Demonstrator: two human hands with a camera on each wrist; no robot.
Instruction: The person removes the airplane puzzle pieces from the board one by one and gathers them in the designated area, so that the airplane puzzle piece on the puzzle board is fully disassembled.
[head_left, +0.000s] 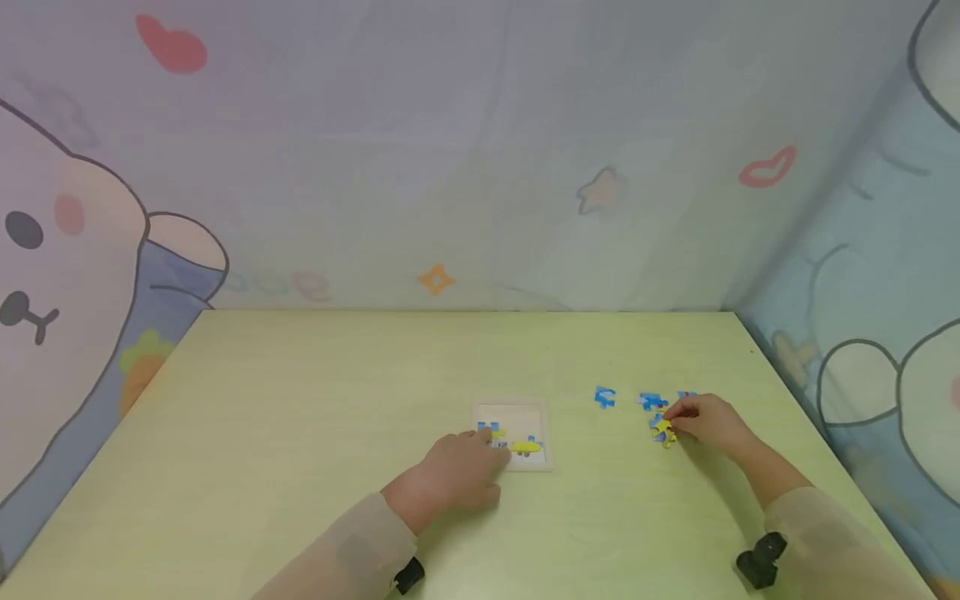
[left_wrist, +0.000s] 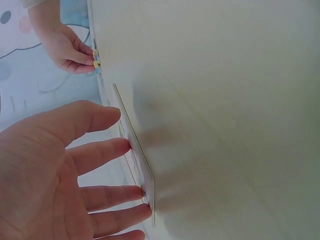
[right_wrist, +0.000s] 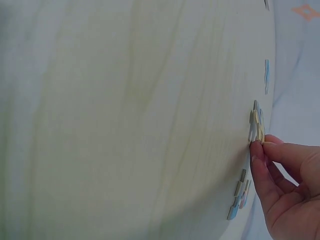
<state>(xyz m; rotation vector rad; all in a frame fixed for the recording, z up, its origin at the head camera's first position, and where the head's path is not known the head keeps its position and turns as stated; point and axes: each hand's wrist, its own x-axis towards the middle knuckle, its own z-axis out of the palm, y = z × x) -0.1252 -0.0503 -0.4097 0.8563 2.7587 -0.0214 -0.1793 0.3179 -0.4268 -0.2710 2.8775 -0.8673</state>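
Note:
A small square puzzle tray (head_left: 549, 433) with a pale wooden rim lies on the table, holding a few blue and yellow puzzle pieces (head_left: 527, 447) in its lower part. My left hand (head_left: 465, 471) rests on the tray's left side; its fingers are extended and their tips touch the tray in the left wrist view. To the right of the tray, my right hand (head_left: 708, 423) pinches a yellow-and-blue puzzle piece (right_wrist: 256, 125) between thumb and fingers. The held piece is over or against another piece; the overlap hides which.
Loose blue puzzle pieces lie near the right hand: one (head_left: 604, 397) nearer the tray, another (head_left: 652, 402) just left of the fingers, and one (head_left: 687, 394) partly behind the hand. A cartoon-printed cloth (head_left: 480, 167) stands behind the pale table (head_left: 300, 400).

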